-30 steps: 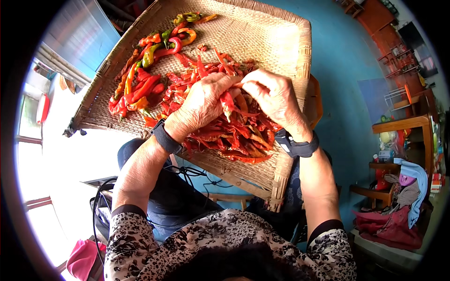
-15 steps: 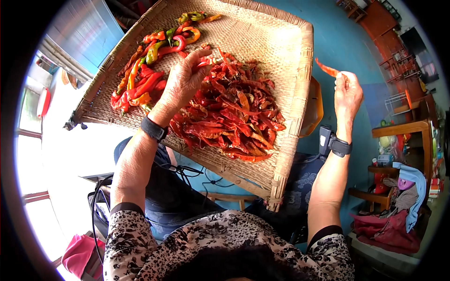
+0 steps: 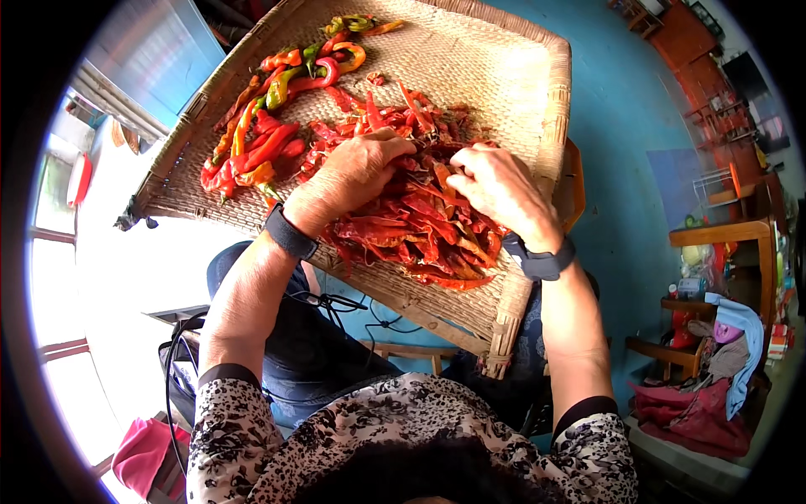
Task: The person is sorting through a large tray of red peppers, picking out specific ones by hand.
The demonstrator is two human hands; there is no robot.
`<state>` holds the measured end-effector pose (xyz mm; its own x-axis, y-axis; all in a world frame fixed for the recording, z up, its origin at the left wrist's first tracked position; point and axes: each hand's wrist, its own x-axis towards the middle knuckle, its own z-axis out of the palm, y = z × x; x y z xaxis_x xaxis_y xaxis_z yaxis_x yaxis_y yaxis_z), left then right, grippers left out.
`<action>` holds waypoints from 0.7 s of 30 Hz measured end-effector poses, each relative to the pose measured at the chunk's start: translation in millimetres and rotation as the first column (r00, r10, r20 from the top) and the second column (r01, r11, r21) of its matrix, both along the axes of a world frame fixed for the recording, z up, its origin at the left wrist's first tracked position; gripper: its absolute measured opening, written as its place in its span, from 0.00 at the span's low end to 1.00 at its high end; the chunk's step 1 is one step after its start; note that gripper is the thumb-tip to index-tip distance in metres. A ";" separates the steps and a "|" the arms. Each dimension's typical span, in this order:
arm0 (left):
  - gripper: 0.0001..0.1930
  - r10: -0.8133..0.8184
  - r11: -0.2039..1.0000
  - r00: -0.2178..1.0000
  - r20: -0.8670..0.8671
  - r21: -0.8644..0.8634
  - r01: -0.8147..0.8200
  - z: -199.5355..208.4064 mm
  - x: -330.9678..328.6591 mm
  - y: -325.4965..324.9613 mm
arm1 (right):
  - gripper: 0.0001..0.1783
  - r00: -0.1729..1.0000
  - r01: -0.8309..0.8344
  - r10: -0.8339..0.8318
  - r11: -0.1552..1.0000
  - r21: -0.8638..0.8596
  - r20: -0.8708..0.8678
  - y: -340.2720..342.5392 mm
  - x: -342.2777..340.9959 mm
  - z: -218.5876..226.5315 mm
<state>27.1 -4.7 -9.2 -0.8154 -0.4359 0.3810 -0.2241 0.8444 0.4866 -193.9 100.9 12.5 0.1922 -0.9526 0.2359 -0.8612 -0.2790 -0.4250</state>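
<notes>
A heap of dried red chili peppers (image 3: 416, 223) covers the middle of a woven tray (image 3: 495, 63) that slants across my lap. My left hand (image 3: 357, 172) reaches over the heap's left part, its fingers curled down among the peppers. One red pepper (image 3: 373, 111) sticks up just beyond its knuckles; whether it is gripped does not show. My right hand (image 3: 508, 191) bends in over the heap's right side, thumb and fingers drawn together, and what they hold is hidden. Fresher red, orange and green peppers (image 3: 264, 151) lie along the tray's left side.
Behind the tray's right edge shows an orange-rimmed container (image 3: 573, 185). Black cables (image 3: 336, 307) hang under the near edge. To the right, a wooden chair (image 3: 672, 357) bears cloths and clothing, and a pink cloth (image 3: 144, 454) lies at lower left. The floor (image 3: 617, 109) is blue.
My right hand has come in from the right of the tray to the heap; the red chili pepper it held out is no longer visible. My left hand has moved down and right onto the heap.
</notes>
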 end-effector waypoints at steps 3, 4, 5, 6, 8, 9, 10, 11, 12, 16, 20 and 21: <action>0.14 0.055 0.997 0.991 0.122 0.044 -0.061 14.4 -3.1 4.1 | 0.07 0.997 -0.080 0.077 0.984 -0.161 -0.027 -4.9 4.1 -9.7; 0.14 0.062 0.997 0.991 0.120 0.045 -0.067 16.3 -2.0 4.0 | 0.06 0.995 -0.086 0.091 0.992 -0.091 0.046 -6.3 7.8 -6.5; 0.13 0.100 0.993 0.994 0.034 0.058 -0.102 17.4 -1.4 2.7 | 0.06 0.988 -0.096 0.098 0.995 -0.021 0.119 -7.3 10.5 -3.8; 0.12 0.138 0.988 0.989 -0.052 0.072 -0.134 17.6 -0.8 0.6 | 0.06 0.988 -0.102 0.103 0.995 -0.020 0.117 -8.1 11.0 -2.4; 0.11 0.186 0.981 0.979 -0.079 0.068 -0.181 19.6 0.9 -2.9 | 0.06 0.958 -0.021 0.006 0.998 0.052 0.286 -8.8 8.5 0.5; 0.11 0.253 0.964 0.963 -0.089 0.108 -0.243 23.1 2.1 -2.5 | 0.06 0.917 -0.034 0.029 0.999 0.004 0.398 -7.4 5.3 6.7; 0.12 0.315 0.943 0.944 -0.099 0.147 -0.299 27.0 0.7 -2.2 | 0.07 0.895 0.029 -0.040 0.999 0.031 0.445 -5.2 -3.5 10.3; 0.13 0.346 0.920 0.936 -0.059 0.219 -0.326 27.0 3.8 -3.9 | 0.07 0.837 0.077 -0.089 0.996 0.046 0.540 -2.7 -6.7 16.8; 0.13 0.349 0.918 0.935 -0.058 0.221 -0.329 28.2 6.3 -3.4 | 0.07 0.767 0.124 -0.138 0.990 0.066 0.627 0.1 -10.1 24.5; 0.09 0.332 0.906 0.933 -0.139 0.321 -0.275 26.6 5.2 -2.6 | 0.07 0.775 0.393 -0.267 0.913 -0.107 0.573 10.0 -54.9 31.5; 0.11 0.230 0.953 0.967 -0.109 0.227 -0.201 24.3 1.5 1.2 | 0.09 0.780 0.599 -0.457 0.741 -0.303 0.427 26.8 -107.8 32.3; 0.11 0.196 0.975 0.972 -0.132 0.133 -0.178 25.4 1.3 1.1 | 0.10 0.764 0.640 -0.555 0.716 -0.278 0.330 32.0 -115.2 36.0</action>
<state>28.4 -3.5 16.2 -0.6556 -0.6247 0.4241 -0.2932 0.7282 0.6195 -309.1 132.9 48.5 -0.4827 -0.6888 0.5409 -0.8012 0.0978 -0.5904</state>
